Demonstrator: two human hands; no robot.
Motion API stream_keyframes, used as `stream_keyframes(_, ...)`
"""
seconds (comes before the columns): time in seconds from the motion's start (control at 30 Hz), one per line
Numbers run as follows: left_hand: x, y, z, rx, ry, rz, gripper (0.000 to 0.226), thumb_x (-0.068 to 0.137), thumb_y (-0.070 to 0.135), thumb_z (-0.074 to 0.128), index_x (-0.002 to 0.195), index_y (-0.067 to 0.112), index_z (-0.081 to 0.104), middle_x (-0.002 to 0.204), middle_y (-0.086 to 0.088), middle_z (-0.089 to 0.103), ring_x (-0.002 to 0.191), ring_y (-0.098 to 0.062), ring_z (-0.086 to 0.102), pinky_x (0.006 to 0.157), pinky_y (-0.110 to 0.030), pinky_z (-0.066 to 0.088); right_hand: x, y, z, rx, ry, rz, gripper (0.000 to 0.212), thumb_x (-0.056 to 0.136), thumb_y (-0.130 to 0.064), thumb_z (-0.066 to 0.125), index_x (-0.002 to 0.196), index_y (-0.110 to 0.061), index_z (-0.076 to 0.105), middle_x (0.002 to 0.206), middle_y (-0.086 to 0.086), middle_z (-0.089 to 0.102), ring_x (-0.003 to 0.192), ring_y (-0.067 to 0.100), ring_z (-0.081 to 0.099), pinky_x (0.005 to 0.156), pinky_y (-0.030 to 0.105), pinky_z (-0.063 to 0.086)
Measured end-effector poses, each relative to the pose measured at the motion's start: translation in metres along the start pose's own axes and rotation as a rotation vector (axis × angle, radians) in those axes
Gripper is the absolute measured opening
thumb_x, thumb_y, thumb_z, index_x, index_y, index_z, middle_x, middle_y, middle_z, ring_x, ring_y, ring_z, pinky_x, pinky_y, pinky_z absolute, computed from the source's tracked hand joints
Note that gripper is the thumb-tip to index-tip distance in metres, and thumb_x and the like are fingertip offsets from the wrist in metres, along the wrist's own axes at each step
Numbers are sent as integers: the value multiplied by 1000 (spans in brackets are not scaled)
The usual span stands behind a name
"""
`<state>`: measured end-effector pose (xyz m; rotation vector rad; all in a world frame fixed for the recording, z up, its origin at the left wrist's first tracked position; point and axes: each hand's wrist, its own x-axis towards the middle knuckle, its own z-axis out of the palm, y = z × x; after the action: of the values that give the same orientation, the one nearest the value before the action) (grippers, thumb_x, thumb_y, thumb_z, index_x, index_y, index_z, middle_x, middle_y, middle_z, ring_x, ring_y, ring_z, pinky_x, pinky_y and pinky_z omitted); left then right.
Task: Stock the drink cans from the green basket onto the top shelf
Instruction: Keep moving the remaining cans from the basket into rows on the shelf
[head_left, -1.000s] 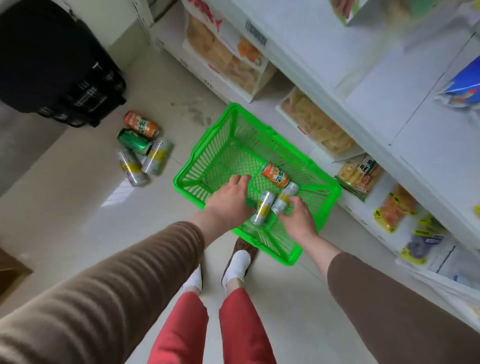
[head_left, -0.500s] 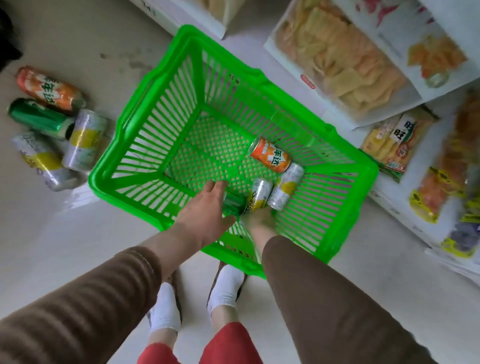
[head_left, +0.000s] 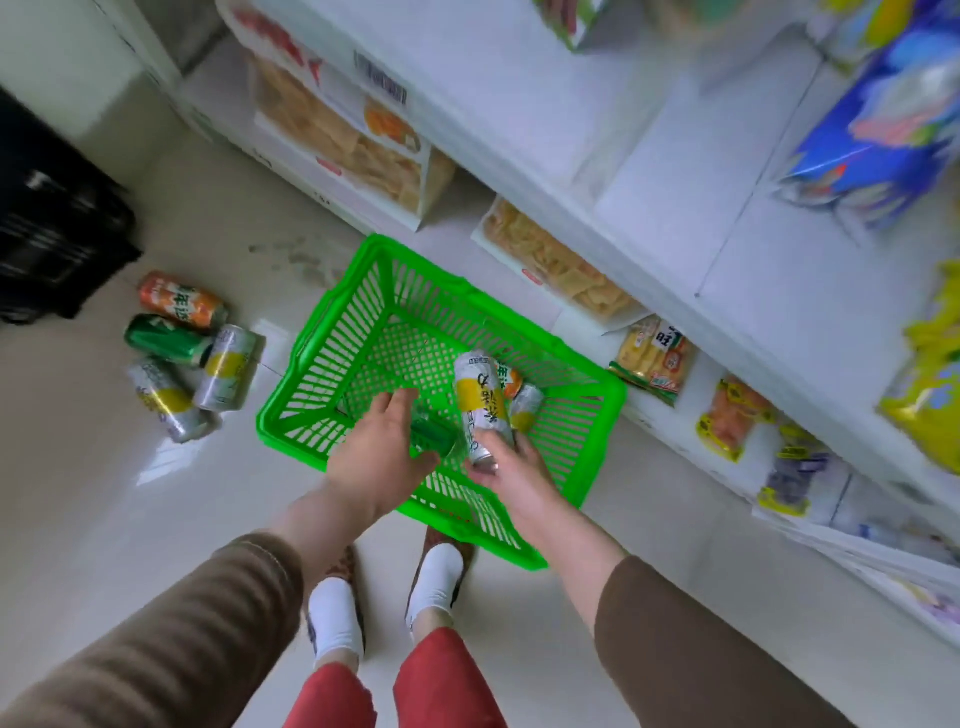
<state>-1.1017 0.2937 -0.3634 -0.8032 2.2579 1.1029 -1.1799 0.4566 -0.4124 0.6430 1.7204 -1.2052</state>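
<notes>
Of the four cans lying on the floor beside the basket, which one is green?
The green can, second from the top of the group. Above it lies an orange can; the other two are silver with yellow labels.

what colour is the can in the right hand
Silver with a yellow patch, the slim metal drink can; head view.

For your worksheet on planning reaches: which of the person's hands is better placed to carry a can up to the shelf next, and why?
The right hand: it already grips a silver-and-yellow can raised over the green basket. The left hand is only closing on a green can.
</notes>
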Motion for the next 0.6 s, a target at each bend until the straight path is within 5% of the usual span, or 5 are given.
stream_keyframes(0.13, -70, 57, -85, -37, 97, 47, 80, 83, 37, 72, 149, 18, 30, 144, -7, 40, 127, -30, 49, 99, -39, 43, -129, -98, -7, -19, -55, -274, 18, 95, -9, 66, 111, -14, 62, 95, 4, 70, 70, 14, 64, 65, 23, 57)
stream_keyframes(0.37, -199, 175, -245, -35, 315, 303, 75, 81, 30, 75, 143, 15, 35, 137, -9, 45, 126, -29, 48, 102, -39, 40, -351, -246, -21, -171, 23, -685, 36, 76, -31, 81, 109, -28, 66, 101, -5, 75, 86, 10, 69, 87, 41, 58)
stream_keyframes(0.5, -255, 239, -318, -45, 406, 444, 75, 80, 31, 74, 143, 18, 35, 135, -9, 47, 124, -29, 50, 103, -44, 42, -446, -303, -37, -148, 77, -881, 38, 84, -19, 82, 116, -27, 64, 98, -20, 68, 81, -15, 62, 85, 13, 50)
stream_keyframes(0.6, -287, 278, -357, -20, 481, 558, 76, 81, 30, 74, 144, 16, 34, 138, -8, 47, 127, -25, 47, 105, -40, 40, -492, -334, -57, -142, 170, -1022, 50, 81, -18, 84, 126, -21, 63, 108, -17, 68, 92, -11, 62, 89, 15, 49)
